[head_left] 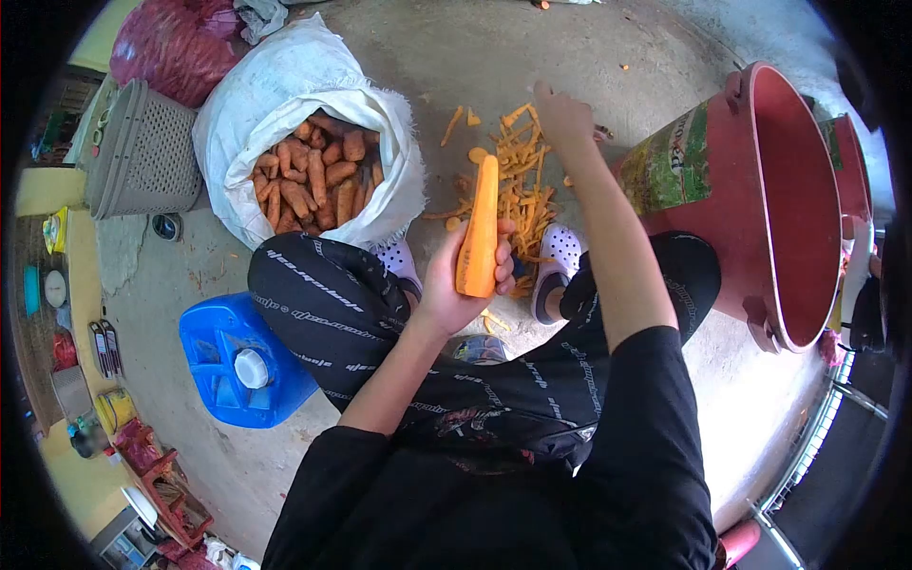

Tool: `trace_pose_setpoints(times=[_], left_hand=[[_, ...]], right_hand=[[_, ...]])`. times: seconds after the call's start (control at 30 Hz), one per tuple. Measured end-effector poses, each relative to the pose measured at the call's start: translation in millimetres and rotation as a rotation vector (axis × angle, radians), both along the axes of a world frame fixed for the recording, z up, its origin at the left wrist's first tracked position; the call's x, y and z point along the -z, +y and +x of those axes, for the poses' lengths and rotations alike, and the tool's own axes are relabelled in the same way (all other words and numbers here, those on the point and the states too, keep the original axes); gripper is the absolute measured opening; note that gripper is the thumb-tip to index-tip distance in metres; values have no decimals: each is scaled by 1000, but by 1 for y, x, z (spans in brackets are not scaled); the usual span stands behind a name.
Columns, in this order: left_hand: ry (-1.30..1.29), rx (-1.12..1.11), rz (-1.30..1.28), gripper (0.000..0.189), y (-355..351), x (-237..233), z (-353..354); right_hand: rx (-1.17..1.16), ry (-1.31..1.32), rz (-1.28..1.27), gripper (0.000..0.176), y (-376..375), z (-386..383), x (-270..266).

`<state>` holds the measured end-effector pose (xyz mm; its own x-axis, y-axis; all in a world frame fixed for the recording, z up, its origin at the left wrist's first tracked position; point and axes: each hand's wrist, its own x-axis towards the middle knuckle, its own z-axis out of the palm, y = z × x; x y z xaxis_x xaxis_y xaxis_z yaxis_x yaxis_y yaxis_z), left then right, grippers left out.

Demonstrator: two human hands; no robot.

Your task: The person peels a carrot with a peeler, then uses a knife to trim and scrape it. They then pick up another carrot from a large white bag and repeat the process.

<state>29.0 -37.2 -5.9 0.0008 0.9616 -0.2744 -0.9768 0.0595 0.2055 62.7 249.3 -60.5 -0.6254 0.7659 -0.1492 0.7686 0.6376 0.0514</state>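
Note:
My left hand (pixel 451 280) is wrapped round the lower end of a large peeled carrot (pixel 484 223), whose narrower end points away from me. My right hand (pixel 567 119) is stretched out past a pile of orange peelings (pixel 525 185) on the floor, above its right side. The fingers of that hand are partly hidden, and whether they hold anything is too small to make out. Unpeeled, brownish carrots (pixel 318 176) fill an open white sack (pixel 404 157) to the left of the peelings.
A large red bin (pixel 727 204) stands on the right. On the left are a blue jerrycan (pixel 214 366), a grey perforated basket (pixel 157 152) and a red net sack (pixel 171 47). My feet in white clogs (pixel 560 249) flank the near end of the peelings.

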Motion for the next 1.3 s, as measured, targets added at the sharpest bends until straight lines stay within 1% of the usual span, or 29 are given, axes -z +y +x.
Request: trace_pose_setpoints(times=[0.07, 0.1, 0.13, 0.2, 0.27, 0.33, 0.37, 0.43, 0.47, 0.53, 0.57, 0.67, 0.87, 0.93, 1.07, 1.13, 1.27, 1.3], left_hand=[[-14, 30, 25, 42, -1, -1, 2], [-2, 21, -4, 41, -2, -2, 3], [13, 12, -28, 41, -3, -4, 4], [28, -35, -81, 40, 1, -5, 6], [21, -103, -157, 38, 3, -1, 10], [79, -97, -140, 36, 4, -4, 7], [108, -93, -128, 35, 5, -5, 6], [132, -103, -108, 35, 3, 7, 6], [146, -109, -98, 39, 2, 11, 6], [155, -122, -147, 40, 2, 3, 8], [159, -128, -170, 41, 2, 0, 9], [171, -109, -135, 41, 1, 11, 7], [115, -128, -130, 41, 3, 6, 10], [142, -128, -180, 41, 3, 6, 10], [215, -200, -208, 40, 4, 11, 14], [164, -248, -222, 38, 3, 16, 17], [159, -272, -222, 36, 2, 20, 20], [172, -293, -210, 35, 3, 16, 20]], right_hand=[[44, 227, -85, 27, 2, 15, -8], [68, 343, -124, 26, 2, 20, -13], [125, 511, -283, 24, -6, 22, -31], [226, 840, -606, 22, -47, 22, -81], [182, 1359, -861, 20, -86, 24, -97], [255, 1546, -1092, 21, -132, 31, -126], [267, 1582, -1109, 22, -148, 33, -124], [371, 1599, -1300, 23, -173, 40, -130], [362, 1611, -1340, 23, -177, 41, -127], [345, 1635, -1420, 22, -183, 43, -119], [347, 1632, -1427, 22, -185, 43, -118], [346, 1624, -1444, 21, -186, 43, -117], [339, 1655, -1438, 20, -185, 44, -111], [311, 1687, -1429, 19, -185, 44, -108], [448, 1661, -1371, 19, -188, 41, -106], [498, 1658, -1327, 18, -186, 37, -100], [344, 1551, -1494, 21, -181, 36, -102], [366, 1542, -1500, 20, -180, 35, -101]])
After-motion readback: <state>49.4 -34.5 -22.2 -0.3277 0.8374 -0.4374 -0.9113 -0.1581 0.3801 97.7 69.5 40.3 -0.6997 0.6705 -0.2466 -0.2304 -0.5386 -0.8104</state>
